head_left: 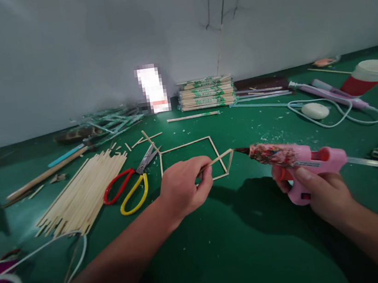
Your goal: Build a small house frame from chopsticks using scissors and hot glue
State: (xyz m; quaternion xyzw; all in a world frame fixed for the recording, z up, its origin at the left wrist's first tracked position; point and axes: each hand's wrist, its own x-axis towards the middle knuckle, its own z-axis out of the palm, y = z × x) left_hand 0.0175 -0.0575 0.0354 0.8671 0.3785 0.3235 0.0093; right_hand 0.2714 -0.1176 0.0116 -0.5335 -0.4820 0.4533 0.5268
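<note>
A thin wooden stick is pinched between the fingertips of my left hand, its free end pointing right. My right hand grips a pink hot glue gun, whose dark nozzle meets or nearly meets the top of a short upright stick at the stick's end. Behind my left hand lies a square frame of sticks, with short sticks rising from some corners; my hand hides part of it. Scissors with a red and a yellow handle lie open just left of the frame.
Many loose sticks lie in a pile at left. Wrapped chopstick bundles rest by the wall, beside a bright blurred screen. At right are a red-and-white cup, a white oval object and cables.
</note>
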